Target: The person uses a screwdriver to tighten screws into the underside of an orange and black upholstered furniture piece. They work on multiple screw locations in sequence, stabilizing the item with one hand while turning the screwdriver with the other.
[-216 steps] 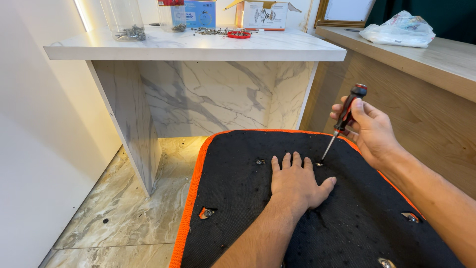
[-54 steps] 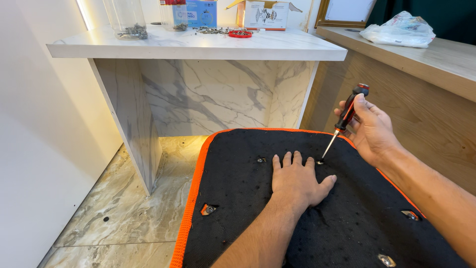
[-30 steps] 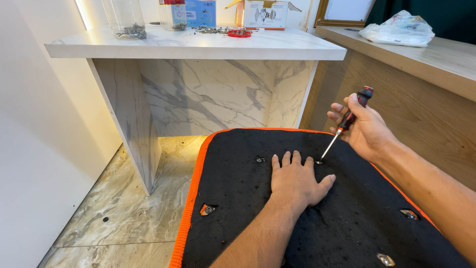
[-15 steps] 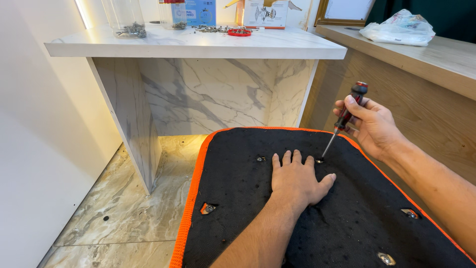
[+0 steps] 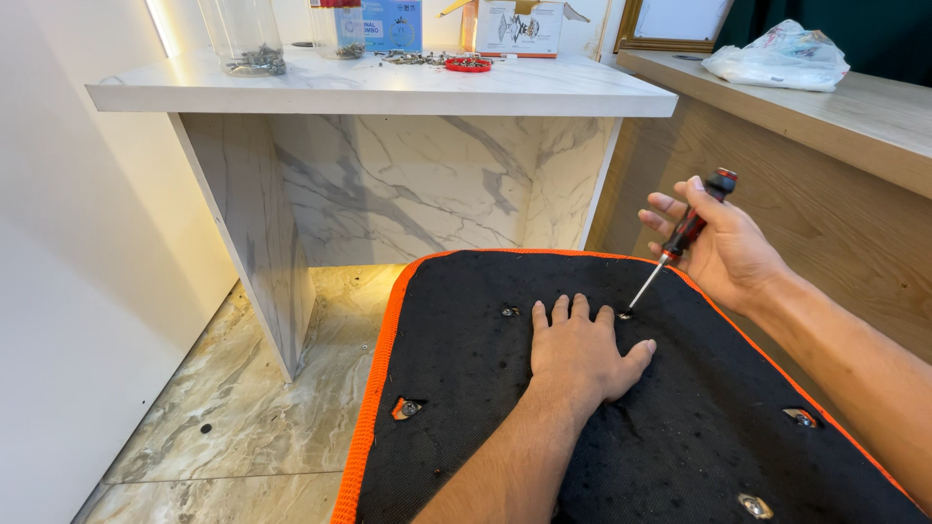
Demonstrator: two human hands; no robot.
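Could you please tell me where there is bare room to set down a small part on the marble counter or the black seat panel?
The marble counter is bare along its front edge; its back is crowded with jars and boxes. The seat panel is free left of the left hand; the right hand works a screwdriver there.

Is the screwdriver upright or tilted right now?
Tilted. The screwdriver leans with its handle up and to the right in the right hand, its tip down-left at a hole in the black pad, beside the left hand.
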